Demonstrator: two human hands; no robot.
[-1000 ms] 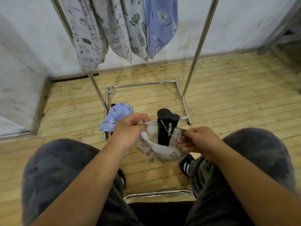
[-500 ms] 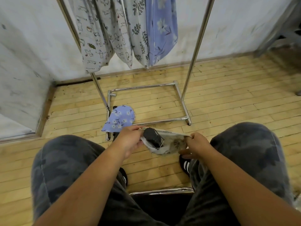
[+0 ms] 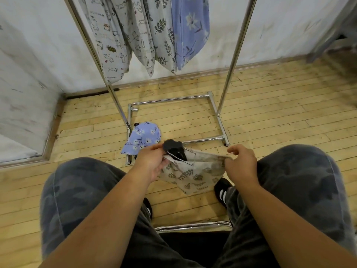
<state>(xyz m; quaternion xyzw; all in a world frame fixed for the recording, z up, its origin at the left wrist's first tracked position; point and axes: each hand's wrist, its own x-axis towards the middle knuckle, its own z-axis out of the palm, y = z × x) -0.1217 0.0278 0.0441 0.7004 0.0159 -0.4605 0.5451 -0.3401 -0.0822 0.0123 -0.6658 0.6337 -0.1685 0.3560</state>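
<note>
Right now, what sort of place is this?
Likely a bare room set up for hanging laundry: a chrome rack with printed cloths on it, plank floor, scuffed white wall. The left hand and right hand hold a leaf cloth with a hanger.

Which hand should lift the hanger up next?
Probably the left hand: it grips the cloth right by the black hanger, while the right hand only pinches the cloth's far corner.

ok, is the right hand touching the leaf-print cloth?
Touching. The head view shows the right hand pinching the leaf-print cloth at its upper right corner.
</note>
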